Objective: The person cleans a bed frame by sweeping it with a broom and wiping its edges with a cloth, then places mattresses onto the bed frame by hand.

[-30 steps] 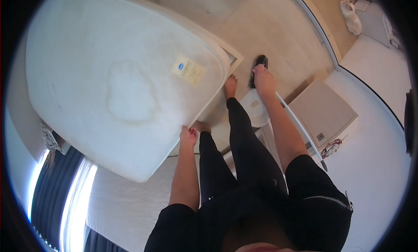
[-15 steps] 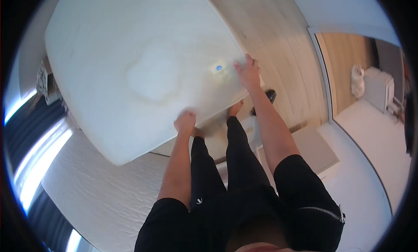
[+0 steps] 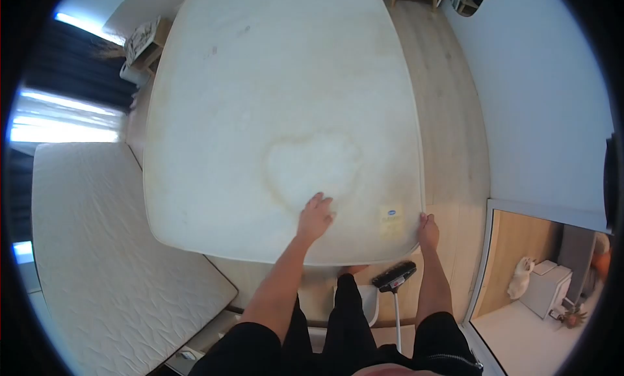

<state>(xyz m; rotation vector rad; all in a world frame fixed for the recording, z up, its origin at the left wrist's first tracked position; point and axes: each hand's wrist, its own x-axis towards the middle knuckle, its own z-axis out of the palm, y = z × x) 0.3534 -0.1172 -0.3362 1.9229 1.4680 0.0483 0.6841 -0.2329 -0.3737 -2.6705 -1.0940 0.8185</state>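
A large white mattress (image 3: 292, 90) with a ring-shaped stain and a yellow label (image 3: 392, 222) lies in front of me. My left hand (image 3: 316, 217) rests on its top near the stain, fingers spread, holding nothing. At the mattress's right edge, close to the near corner, my right hand (image 3: 428, 231) grips the side, its fingers partly hidden. Just below that corner a black brush head (image 3: 394, 276) on a white pole lies near my feet, beside a white container (image 3: 369, 303).
A second, quilted mattress (image 3: 104, 259) lies at the left, by dark curtains (image 3: 78, 64). A small wooden table (image 3: 148, 44) stands at the back left. A mirror (image 3: 533, 272) at the right reflects a white cat. Wooden floor (image 3: 448, 103) runs along the right side.
The view has turned, and the mattress now lies straighter ahead. My right hand has left the brush and moved to the mattress edge. My left hand has moved from the edge onto the top.
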